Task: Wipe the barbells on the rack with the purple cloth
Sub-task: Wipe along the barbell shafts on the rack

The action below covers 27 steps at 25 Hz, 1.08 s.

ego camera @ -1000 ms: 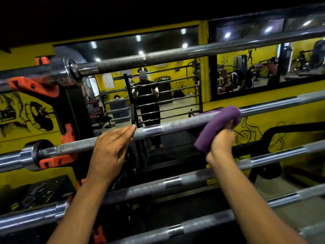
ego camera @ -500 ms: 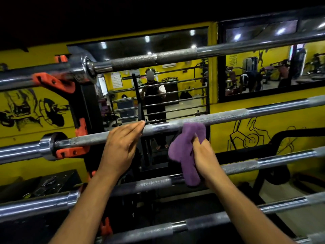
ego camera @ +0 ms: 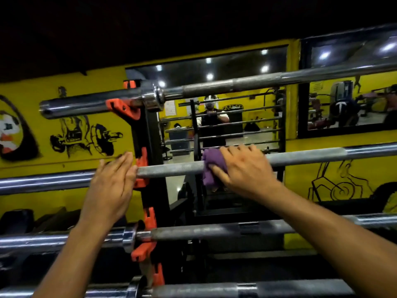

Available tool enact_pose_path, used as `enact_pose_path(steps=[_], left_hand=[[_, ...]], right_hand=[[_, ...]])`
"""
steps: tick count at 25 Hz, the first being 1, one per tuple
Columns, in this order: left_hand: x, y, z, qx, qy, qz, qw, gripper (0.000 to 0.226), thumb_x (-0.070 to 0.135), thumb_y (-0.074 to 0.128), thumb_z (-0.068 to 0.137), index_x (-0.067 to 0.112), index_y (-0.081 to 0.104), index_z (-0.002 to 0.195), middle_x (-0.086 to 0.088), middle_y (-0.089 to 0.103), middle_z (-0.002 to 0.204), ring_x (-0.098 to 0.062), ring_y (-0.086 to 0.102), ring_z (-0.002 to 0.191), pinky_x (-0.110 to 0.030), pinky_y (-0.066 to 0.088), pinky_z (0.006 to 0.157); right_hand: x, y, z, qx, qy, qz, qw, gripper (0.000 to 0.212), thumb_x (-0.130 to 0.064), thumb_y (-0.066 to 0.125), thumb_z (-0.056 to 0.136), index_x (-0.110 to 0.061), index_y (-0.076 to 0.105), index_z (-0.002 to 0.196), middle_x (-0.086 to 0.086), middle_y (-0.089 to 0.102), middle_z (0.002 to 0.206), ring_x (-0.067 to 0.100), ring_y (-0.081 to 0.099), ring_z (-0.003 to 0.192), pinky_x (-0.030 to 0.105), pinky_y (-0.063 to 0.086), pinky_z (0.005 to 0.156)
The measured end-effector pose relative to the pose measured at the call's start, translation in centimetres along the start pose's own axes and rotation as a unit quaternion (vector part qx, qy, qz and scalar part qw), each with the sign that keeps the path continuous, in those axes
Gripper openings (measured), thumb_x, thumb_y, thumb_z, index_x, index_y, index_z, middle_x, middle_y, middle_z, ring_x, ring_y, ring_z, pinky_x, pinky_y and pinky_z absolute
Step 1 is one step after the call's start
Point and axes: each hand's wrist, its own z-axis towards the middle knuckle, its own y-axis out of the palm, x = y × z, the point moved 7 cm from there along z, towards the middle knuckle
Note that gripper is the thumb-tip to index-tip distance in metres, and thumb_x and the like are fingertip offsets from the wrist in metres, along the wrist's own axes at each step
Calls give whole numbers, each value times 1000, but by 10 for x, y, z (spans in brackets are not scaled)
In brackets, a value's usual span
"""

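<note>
Now right hand (ego camera: pixel 245 168) grips purple cloth (ego camera: pixel 211 166) on barbell (ego camera: pixel 171 168); left hand (ego camera: pixel 111 183) flat (fingers straight).

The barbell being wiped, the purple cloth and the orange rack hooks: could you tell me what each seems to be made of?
Barbell: apparently steel, matte grey knurled grip, shinier smooth sleeve. Purple cloth: soft, bunched fabric, possibly microfibre. Orange rack hooks: smooth, uniformly coloured, probably plastic or a plastic coating; unclear which.

No legible text anywhere. Above the right hand (ego camera: pixel 247 168), a white notice (ego camera: pixel 170 107) and a dark oval sign (ego camera: pixel 233 107) in the mirror (ego camera: pixel 247 67), both too blurred to read.
</note>
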Motion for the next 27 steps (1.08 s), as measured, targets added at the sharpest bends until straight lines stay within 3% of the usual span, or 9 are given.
enact_pose_path(steps=[3, 9, 14, 18, 20, 23, 27], left_hand=[[-3, 9, -11, 16, -31, -77, 996, 71, 53, 9, 102, 12, 40, 151, -5, 44, 154, -20, 35, 145, -42, 9, 125], [-8, 12, -10, 67, -46, -76, 994, 66, 45, 19, 103, 4, 57, 137, -14, 59, 139, -26, 48, 135, -44, 22, 121], [-13, 12, -16, 95, -39, -93, 990, 77, 58, 16, 102, 2, 51, 143, -16, 51, 147, -25, 39, 142, -46, 24, 121], [-14, 23, -19, 111, -50, -119, 985, 82, 60, 8, 101, 4, 47, 145, -13, 41, 155, -22, 27, 149, -47, 17, 123], [-15, 26, -17, 122, -53, -126, 983, 82, 59, 5, 101, 5, 47, 145, -11, 41, 155, -21, 26, 149, -44, 13, 124], [-16, 28, -17, 125, -55, -126, 983, 80, 57, 2, 102, 7, 47, 146, -8, 40, 156, -17, 24, 149, -39, 9, 124], [-16, 26, -20, 95, -46, -112, 988, 77, 55, 2, 103, 9, 42, 149, -7, 38, 157, -13, 20, 150, -38, 7, 125]], right_hand=[[-15, 3, 28, -26, 21, 40, 999, 56, -65, 22, 98, -23, 57, 88, 6, 70, 87, 29, 66, 77, 36, 49, 65], [-143, 17, 54, 49, -146, 44, 987, 58, -64, 40, 93, -15, 54, 121, 11, 64, 107, 34, 62, 92, 43, 44, 76], [-74, 19, 26, 64, -159, 18, 985, 61, -61, 34, 98, -16, 46, 138, 10, 61, 112, 31, 59, 94, 43, 45, 78], [8, 11, -8, 45, -100, -31, 993, 58, -63, 26, 99, -20, 47, 132, 9, 63, 103, 31, 58, 87, 41, 42, 74], [15, 8, -4, 39, -82, -55, 994, 62, -66, 20, 98, -20, 51, 127, 9, 66, 101, 32, 61, 84, 39, 43, 71], [-38, 9, 29, 33, -84, 0, 996, 64, -70, 11, 96, -26, 54, 113, 4, 69, 92, 29, 65, 77, 34, 46, 61], [-135, 22, 63, 38, -151, 48, 987, 60, -69, 21, 98, -20, 51, 113, 6, 66, 96, 29, 64, 79, 36, 43, 63]])
